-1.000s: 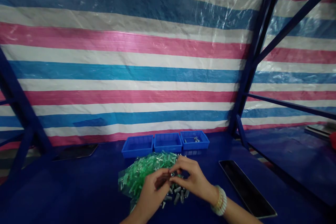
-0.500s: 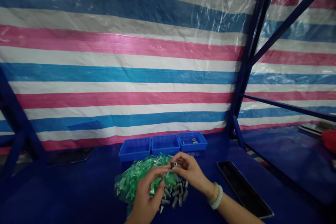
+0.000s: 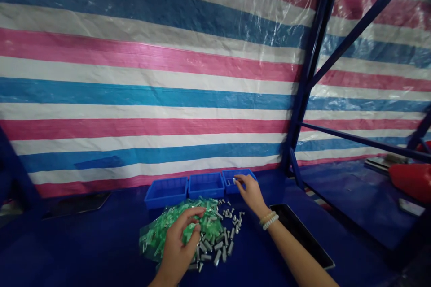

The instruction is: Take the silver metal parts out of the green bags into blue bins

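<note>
My right hand is over the right blue bin, its thumb and forefinger pinched on a small metal part. My left hand, fingers apart and holding nothing, hovers at the near side of a clear bag of green plastic pieces. Several grey metal cylinders lie on the blue table beside the bag. Small screws are scattered between the bag and my right forearm.
Two more blue bins, the middle one and the left one, stand in the row. A dark tablet lies at the right, a dark flat device at the left. Blue posts rise before a striped sheet. A red object is far right.
My right hand has moved from beside my left hand up to the right bin, uncovering the scattered screws. My left hand has stayed near the bag. The view has shifted slightly right.
</note>
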A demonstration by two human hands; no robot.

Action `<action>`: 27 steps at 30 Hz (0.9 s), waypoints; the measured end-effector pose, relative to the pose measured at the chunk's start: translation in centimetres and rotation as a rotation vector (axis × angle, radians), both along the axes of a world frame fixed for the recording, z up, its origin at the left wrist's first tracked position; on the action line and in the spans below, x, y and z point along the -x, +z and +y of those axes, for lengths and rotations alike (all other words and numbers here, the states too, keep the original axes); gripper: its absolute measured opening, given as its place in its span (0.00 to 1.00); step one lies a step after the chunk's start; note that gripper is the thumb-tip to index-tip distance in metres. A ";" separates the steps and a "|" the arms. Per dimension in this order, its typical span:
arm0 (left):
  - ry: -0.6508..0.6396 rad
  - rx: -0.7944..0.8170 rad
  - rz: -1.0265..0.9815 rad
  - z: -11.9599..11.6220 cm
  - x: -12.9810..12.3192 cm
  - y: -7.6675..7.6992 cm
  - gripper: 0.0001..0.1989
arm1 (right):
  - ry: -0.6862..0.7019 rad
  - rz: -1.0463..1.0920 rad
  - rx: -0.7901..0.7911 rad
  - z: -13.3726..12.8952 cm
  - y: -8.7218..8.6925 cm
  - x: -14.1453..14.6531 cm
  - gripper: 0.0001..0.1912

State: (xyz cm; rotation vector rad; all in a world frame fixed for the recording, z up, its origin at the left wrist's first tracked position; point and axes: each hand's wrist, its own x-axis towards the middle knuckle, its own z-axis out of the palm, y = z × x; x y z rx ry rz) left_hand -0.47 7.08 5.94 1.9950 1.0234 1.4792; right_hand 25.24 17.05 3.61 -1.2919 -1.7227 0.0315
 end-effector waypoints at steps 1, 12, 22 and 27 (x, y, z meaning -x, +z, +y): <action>0.006 0.004 0.000 0.1 0.0 0.0 0.12 | 0.053 -0.041 0.020 -0.6 0.1 0.3 0.09; 0.027 0.025 0.018 0.4 0.1 -0.2 0.11 | 0.174 -0.478 0.336 -4.8 -0.1 4.8 0.03; -0.040 0.179 -0.060 0.5 -0.2 -0.4 0.15 | 0.363 0.163 0.160 -6.2 2.1 5.6 0.08; -0.143 0.246 -0.081 -0.2 -0.7 -0.6 0.17 | 0.459 0.165 -0.001 -8.5 3.2 6.9 0.09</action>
